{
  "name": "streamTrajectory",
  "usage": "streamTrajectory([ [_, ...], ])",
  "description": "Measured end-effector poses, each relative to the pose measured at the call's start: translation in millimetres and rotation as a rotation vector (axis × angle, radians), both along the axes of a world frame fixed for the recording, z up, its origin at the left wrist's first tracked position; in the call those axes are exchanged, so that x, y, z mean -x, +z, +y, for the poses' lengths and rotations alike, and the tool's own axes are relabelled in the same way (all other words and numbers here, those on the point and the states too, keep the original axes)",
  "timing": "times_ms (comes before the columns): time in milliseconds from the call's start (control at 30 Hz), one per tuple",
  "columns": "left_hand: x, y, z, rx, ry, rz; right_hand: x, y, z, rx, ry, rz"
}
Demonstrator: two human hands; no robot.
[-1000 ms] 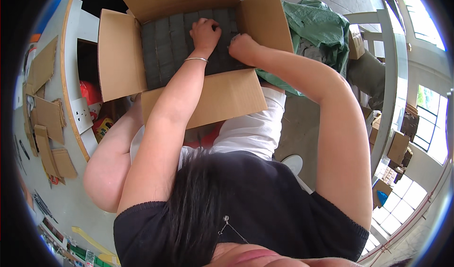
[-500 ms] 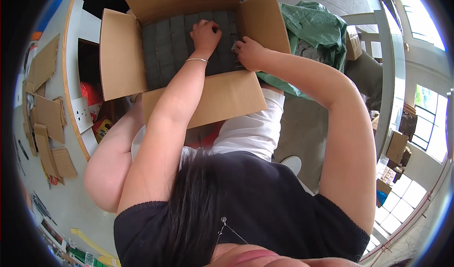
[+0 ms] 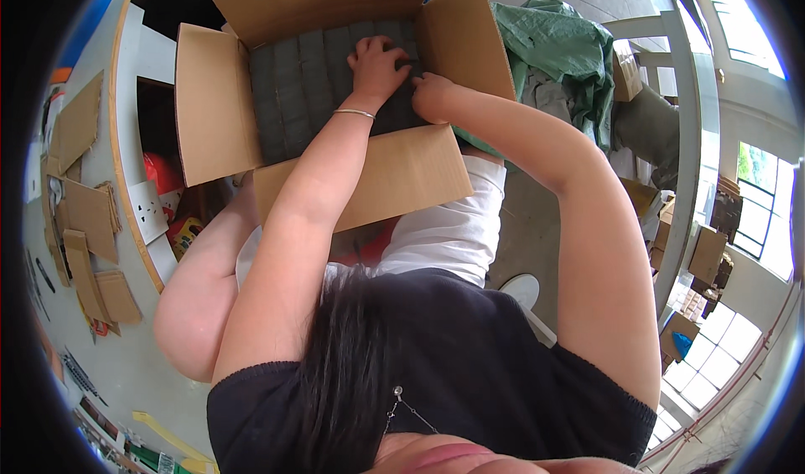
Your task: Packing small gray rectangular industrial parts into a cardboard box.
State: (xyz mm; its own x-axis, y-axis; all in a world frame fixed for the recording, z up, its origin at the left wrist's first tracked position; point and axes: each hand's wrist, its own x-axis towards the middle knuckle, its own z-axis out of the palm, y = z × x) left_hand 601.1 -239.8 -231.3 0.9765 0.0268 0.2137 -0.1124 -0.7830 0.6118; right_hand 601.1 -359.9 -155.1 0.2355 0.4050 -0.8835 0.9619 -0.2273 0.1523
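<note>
An opened cardboard box (image 3: 369, 180) stands in front of me with its flaps folded out. Dark grey block-like pieces (image 3: 289, 88) fill it in tight rows. My left hand (image 3: 379, 70), a bracelet at its wrist, rests on the rows right of the middle, fingers apart and bent. Close beside it, at the right end of the rows, my right hand (image 3: 433, 98) has its fingers curled down. Whatever lies under those fingertips is hidden.
A green tarp (image 3: 562, 42) is heaped right of the box. On the left, a white table (image 3: 159, 323) carries cardboard scraps (image 3: 88, 214) and pens. A socket panel (image 3: 148, 212) is fixed near its edge. A white round stool (image 3: 521, 289) is at my right.
My left hand has shifted slightly right and its fingers have spread from a curl. My right hand's fingers have turned down; the small pale thing by them no longer shows.
</note>
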Motion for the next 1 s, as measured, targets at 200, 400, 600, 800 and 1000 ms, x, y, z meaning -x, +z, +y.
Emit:
streamTrajectory([
  [200, 5, -3, -7, -0.121, -0.148, 0.006, -14, 29, -12, -0.433, -0.151, -0.267],
  [400, 5, 8, -10, -0.160, -0.180, 0.087, -51, 51, -19, -0.577, -0.252, -0.507],
  [600, 5, 7, -7, -0.124, -0.156, 0.100, -35, 28, -20, -0.537, -0.127, -0.384],
  [800, 8, 8, -12, -0.184, -0.155, 0.072, -31, 11, -21, -0.451, -0.082, -0.443],
  [1000, 7, 6, -13, -0.219, -0.148, 0.103, -26, 7, -13, -0.368, -0.112, -0.457],
])
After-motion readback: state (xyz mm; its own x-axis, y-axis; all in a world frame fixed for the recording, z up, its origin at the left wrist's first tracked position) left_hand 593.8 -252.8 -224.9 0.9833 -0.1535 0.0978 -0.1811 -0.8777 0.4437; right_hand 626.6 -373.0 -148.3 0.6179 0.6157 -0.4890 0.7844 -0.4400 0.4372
